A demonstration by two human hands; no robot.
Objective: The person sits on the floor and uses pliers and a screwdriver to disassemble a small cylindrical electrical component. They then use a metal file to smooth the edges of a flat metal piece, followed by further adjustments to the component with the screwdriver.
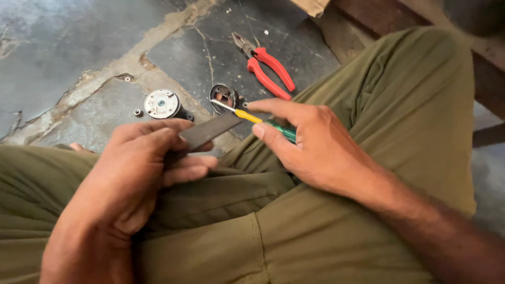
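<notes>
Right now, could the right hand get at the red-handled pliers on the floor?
Probably not freely: the right hand is gripping a green-and-yellow screwdriver. The pliers lie in the open on the floor just beyond it, nothing across them, so the path looks clear once the screwdriver is set down.

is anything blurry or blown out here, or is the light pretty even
Head view: soft, even daylight with no harsh glare; the left hand and the flat grey file look slightly motion-soft; the right hand, screwdriver and red pliers are sharper; the forearm at the bottom right corner is blurred.
</notes>
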